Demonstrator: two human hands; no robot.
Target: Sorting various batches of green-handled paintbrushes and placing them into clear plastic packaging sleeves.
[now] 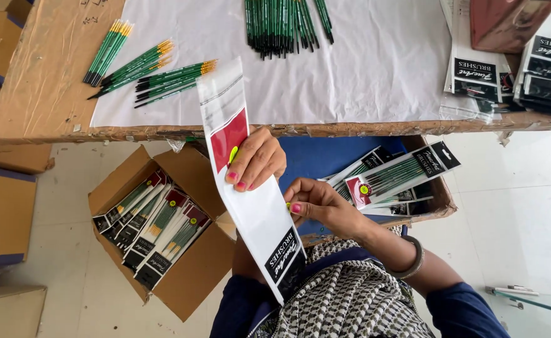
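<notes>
The left hand (257, 159) pinches a long flat pouch (250, 188) between thumb and curled fingers, gripping it at the red band near its upper half. The right hand (316, 203) sits at four o'clock from the left, fingers bent, thumb and fingertips pressed on the pouch's right edge lower down. The pouch runs tilted from eleven o'clock, where its clear top overlaps the table edge, to five o'clock, where its black end lies over the person's patterned lap. A small yellow-green sticker shows on the red band beside the left fingers. A bangle (413, 258) rings the right wrist.

At three o'clock from the hands, filled packs (394, 178) lie fanned in a shallow box on a blue surface. At eight o'clock, an open carton (191, 278) on the floor holds rows of filled packs (156, 225).

Above the hands runs the table (38, 94), covered by a white sheet (363, 69). On it at eleven o'clock lie small groups of green brushes (150, 72) with yellow tips; at twelve o'clock a bigger bundle (285, 25) of green brushes. At two o'clock, empty pouches (475, 75) are stacked near a red-brown box (507, 22). More cartons (3, 213) stand at nine o'clock.
</notes>
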